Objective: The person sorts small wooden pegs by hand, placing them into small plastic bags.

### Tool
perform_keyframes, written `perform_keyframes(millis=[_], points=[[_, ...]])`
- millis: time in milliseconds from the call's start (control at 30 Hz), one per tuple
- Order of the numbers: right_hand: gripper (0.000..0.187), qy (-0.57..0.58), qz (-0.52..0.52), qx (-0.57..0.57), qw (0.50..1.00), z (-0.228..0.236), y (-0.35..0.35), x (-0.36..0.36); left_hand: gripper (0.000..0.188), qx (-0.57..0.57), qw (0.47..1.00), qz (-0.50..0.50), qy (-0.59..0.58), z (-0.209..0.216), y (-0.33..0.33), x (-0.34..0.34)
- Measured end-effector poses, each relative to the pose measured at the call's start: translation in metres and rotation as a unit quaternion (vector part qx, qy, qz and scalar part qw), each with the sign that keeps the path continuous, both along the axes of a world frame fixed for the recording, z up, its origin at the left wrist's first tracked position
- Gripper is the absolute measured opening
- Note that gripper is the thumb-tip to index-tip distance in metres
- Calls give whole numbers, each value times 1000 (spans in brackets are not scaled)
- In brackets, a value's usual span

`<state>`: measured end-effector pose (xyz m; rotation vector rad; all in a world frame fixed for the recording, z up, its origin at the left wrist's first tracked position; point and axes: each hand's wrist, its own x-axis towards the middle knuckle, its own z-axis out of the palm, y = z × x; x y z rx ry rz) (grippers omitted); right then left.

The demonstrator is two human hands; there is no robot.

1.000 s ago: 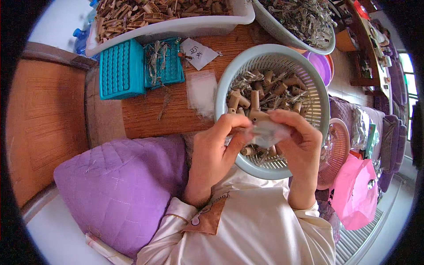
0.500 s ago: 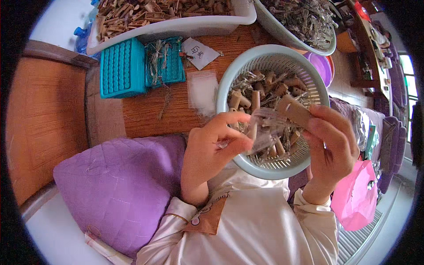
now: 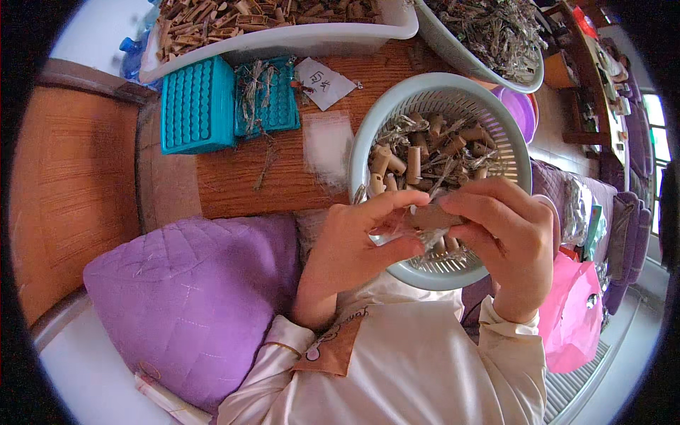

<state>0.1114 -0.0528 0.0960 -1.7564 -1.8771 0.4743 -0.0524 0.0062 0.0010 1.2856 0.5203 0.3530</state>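
Observation:
In front of my body, over the near rim of a grey-green round plastic basket [image 3: 363,134], both of my hands meet. My right hand [image 3: 513,237] pinches a short light-brown tube [image 3: 433,217], held roughly level. A small clear plastic bag [image 3: 392,229] is between the thumb and fingers of my left hand [image 3: 354,237], at the tube's left end. Whether the tube's end is inside the bag is hard to tell, as fingers and shine cover it. Several similar brown tubes [image 3: 414,164] lie in the basket among crinkled clear wrappers or strands.
A white tub [image 3: 297,37] of brown pieces and another tub [image 3: 464,53] of tangled clear bits stand behind. Stacked teal trays [image 3: 196,106], a marked paper [image 3: 322,83] and a stack of clear bags [image 3: 328,147] lie left of the basket. A purple quilted cover [image 3: 191,297] is at near left.
My right hand has brought the tube left and down to the bag. My left hand has shifted slightly right, still with the bag.

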Motion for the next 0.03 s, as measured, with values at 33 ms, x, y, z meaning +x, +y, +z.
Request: perform_keyframes(millis=[33], points=[[25,-2,-6,-14,1000,1,0,1,51,8,1000,-1,17,1,0,3]])
